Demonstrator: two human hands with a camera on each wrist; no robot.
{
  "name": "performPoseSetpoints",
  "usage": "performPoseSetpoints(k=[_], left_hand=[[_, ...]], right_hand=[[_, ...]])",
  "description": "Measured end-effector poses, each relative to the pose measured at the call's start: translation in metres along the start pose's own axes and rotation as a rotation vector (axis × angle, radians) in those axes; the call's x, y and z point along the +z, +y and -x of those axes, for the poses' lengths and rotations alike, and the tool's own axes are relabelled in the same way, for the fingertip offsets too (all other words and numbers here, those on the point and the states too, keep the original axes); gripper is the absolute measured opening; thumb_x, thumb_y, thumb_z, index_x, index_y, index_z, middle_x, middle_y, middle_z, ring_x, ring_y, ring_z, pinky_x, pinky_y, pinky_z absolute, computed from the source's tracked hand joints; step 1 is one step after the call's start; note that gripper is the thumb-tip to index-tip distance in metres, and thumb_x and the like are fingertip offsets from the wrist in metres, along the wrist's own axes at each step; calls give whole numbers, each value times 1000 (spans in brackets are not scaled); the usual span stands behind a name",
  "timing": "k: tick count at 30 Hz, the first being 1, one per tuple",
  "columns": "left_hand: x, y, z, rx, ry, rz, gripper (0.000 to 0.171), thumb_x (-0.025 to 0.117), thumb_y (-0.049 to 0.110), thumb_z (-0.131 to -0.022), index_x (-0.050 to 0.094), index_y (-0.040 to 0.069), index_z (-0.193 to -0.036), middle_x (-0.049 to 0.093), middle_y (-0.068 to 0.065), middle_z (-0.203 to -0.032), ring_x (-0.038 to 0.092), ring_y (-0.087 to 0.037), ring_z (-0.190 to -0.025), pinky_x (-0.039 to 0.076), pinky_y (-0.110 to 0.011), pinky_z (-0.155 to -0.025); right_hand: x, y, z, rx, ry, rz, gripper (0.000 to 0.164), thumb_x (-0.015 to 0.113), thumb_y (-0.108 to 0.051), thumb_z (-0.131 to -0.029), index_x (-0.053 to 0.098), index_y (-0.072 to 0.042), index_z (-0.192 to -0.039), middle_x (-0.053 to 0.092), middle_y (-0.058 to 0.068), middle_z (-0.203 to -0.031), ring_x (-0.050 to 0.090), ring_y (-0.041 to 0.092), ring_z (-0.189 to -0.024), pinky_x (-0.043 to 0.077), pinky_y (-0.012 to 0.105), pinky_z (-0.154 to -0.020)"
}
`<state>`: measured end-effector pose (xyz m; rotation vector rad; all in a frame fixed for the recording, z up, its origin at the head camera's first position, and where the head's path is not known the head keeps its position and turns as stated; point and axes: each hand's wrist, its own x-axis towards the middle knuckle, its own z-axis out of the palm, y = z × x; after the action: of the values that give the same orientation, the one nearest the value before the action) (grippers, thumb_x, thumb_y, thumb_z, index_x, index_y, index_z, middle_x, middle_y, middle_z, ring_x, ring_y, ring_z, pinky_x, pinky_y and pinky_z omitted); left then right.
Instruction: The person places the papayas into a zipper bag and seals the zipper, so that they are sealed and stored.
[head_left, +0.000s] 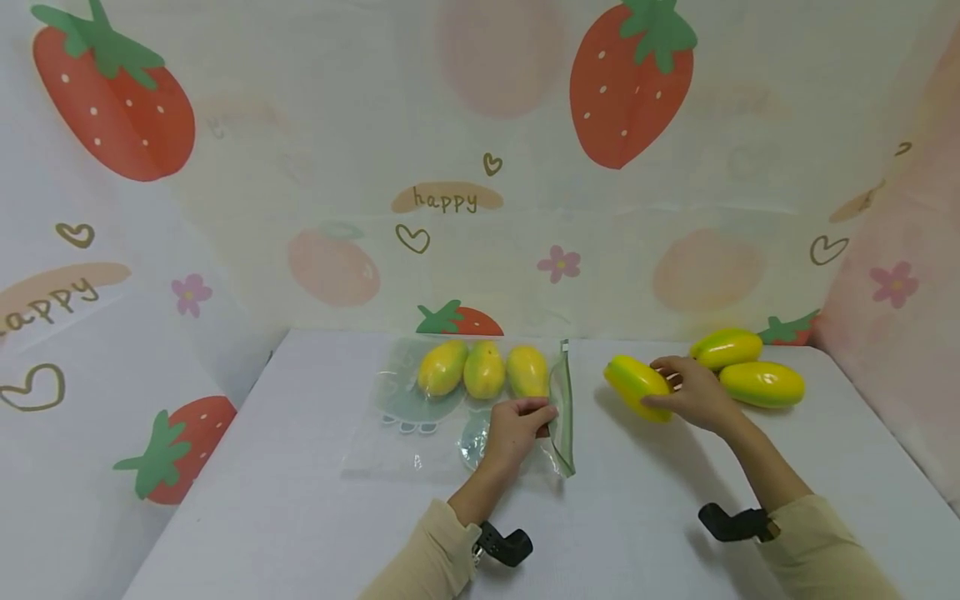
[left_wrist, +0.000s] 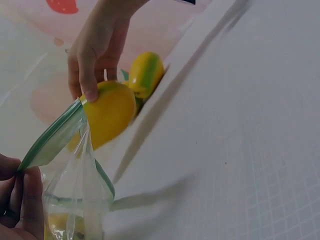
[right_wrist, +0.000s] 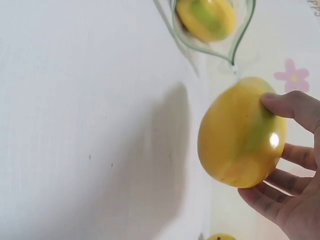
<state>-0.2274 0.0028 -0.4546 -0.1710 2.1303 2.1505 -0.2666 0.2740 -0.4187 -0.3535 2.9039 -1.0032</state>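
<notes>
From my remote station, the head camera shows me a person's two bare hands, held apart over a white tabletop (head_left: 247, 500). The left forearm, in a beige sleeve (head_left: 423, 558), slants up and right from the bottom edge. Its left hand (head_left: 513, 433) pinches the edge of a clear plastic bag (head_left: 367, 457) between thumb and fingers, beside the green zip strip (head_left: 567, 433). The right forearm slants up and left from the lower right. Its right hand (head_left: 697, 396) grips a yellow fruit (head_left: 632, 383) streaked with green, thumb on one side, fingers curled round the other. Through the right wrist camera I see this fruit raised off the tabletop, near the bag's parted mouth. Each wrist wears a black device (head_left: 506, 544).

The printed backdrop (head_left: 622, 217) behind carries writing: "happy" (head_left: 446, 200) reads whole at the centre, and again at far left with its first letter cut off by the edge. A third patch, at right, is too slanted for me to read.

I count six fruits: one in the right hand, three in a row inside the bag (head_left: 442, 368), and two close together on the tabletop (head_left: 761, 384), beyond the right hand. The backdrop shows five bold red strawberries (head_left: 120, 108) and three pink flowers (head_left: 558, 263).
</notes>
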Motion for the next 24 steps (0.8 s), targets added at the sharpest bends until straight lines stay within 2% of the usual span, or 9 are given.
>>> performPoseSetpoints(k=[12,18,24], left_hand=[[2,0,-2,3,17,16,22,71,12,-87,71,-3,-103,71,-8,-90,59,-6,-66,58,-22,-68],[4,1,-1,13,22,23,22,71,12,-87,71,-3,-103,71,-8,-90,59,-7,-66,58,-22,-67],[5,3,-1,9,30,14,23,72,14,-87,72,-2,-103,71,-8,-91,59,-8,-67,57,-22,-67]], right_hand=[[24,-21,-18,17,-45,-55,60,76,-25,-81,54,5,-128,58,27,-122,57,36,-104,55,45,-86],[35,-24,-22,28,-62,-73,58,76,-26,-82,55,3,-127,59,26,-122,58,35,-104,56,41,-83],[48,-28,-28,31,-70,-92,58,77,-28,-82,56,2,-127,60,25,-122,58,35,-105,56,42,-86]])
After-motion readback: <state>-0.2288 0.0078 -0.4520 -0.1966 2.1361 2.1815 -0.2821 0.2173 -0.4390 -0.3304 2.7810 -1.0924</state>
